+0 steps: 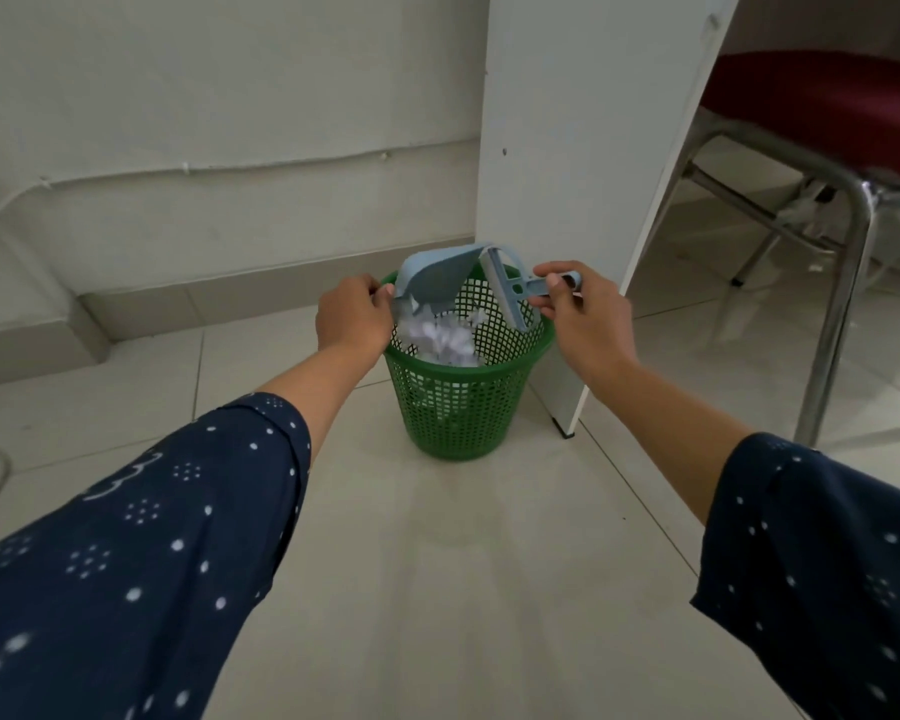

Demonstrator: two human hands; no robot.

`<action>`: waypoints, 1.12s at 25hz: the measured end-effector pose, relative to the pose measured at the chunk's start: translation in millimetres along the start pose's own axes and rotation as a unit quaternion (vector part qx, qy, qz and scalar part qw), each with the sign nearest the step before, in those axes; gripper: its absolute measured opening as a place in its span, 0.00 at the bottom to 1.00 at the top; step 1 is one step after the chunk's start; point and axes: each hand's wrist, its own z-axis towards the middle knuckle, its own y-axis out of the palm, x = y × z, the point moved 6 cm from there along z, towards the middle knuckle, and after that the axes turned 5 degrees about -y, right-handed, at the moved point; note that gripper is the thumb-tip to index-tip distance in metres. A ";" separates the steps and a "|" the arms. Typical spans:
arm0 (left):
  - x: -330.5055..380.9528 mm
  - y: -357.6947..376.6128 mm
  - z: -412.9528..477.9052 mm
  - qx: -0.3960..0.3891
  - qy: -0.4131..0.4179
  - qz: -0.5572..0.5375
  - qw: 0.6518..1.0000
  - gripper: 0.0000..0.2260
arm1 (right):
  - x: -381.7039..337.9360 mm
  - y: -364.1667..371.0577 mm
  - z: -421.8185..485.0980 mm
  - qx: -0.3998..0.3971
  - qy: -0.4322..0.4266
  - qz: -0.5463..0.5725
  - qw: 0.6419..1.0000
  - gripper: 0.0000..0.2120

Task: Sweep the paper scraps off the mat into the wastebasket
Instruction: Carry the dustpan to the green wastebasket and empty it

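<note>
Scraps tipped into the wastebasket

Left hand [353, 317] pinches the tilted dustpan [435, 275], right hand [583, 309] pinches the small brush [510, 291], both directly over the green wastebasket [461, 407]; paper scraps [445, 340] lie inside, below the dustpan's lip.

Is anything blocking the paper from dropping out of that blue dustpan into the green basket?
Nothing visible. The dustpan tips directly over the wastebasket's open top, and paper scraps are already inside; the brush sits off to the right.

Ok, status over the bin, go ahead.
Left hand tipping blue dustpan; right hand holding small brush. Paper scraps falling into green wastebasket. Nothing blocking.
</note>
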 end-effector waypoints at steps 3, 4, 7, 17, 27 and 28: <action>3.7 -8.1 -4.7 0.028 0.018 0.002 0.999 0.13 | -3.0 -1.2 -3.6 0.001 0.002 0.007 1.000 0.10; 4.2 -9.3 -5.9 0.029 0.016 -0.001 0.999 0.13 | -3.9 -1.8 -4.6 0.002 0.003 0.009 1.000 0.10; 4.4 -11.2 -9.9 0.011 -0.018 -0.009 1.000 0.14 | -8.6 -3.3 -7.0 0.005 -0.002 0.010 1.000 0.10; 43.1 26.0 -74.7 -0.262 -0.208 -0.321 0.886 0.12 | -70.3 17.7 -46.6 -0.021 -0.296 -0.223 0.928 0.15; 55.8 26.2 -130.7 -0.349 -0.198 -0.351 0.846 0.11 | -54.4 -2.7 -82.7 -0.065 -0.269 -0.274 0.921 0.09; 55.3 27.5 -134.9 -0.356 -0.195 -0.343 0.847 0.11 | -51.9 -6.4 -86.3 -0.062 -0.264 -0.277 0.922 0.09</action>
